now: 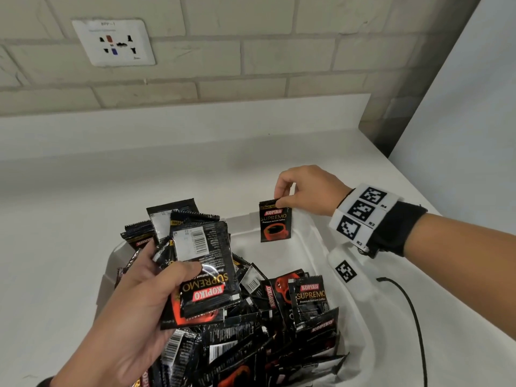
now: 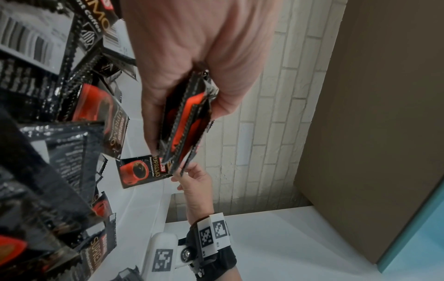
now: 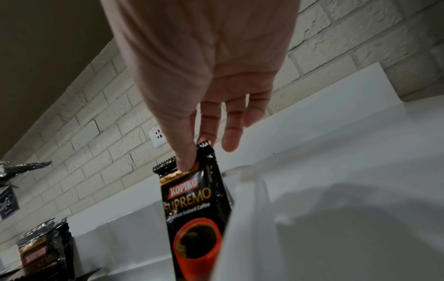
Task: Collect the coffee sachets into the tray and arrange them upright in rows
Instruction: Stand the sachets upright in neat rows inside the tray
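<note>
Wall socket plate (image 1: 114, 42) sits on my pale brick wall (image 1: 251, 51), above the bench (image 1: 69, 219) back edge, left side. Black cable (image 1: 413, 317) lies on the bench near its right edge. Brown panel (image 2: 374, 114) at the right back corner.

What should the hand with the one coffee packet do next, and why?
Probably lower it to stand against the tray's far corner. The right hand pinches one sachet by its top edge, upright, over a bare part of the tray, with no row begun there. The left hand grips a stack ready to follow.
</note>
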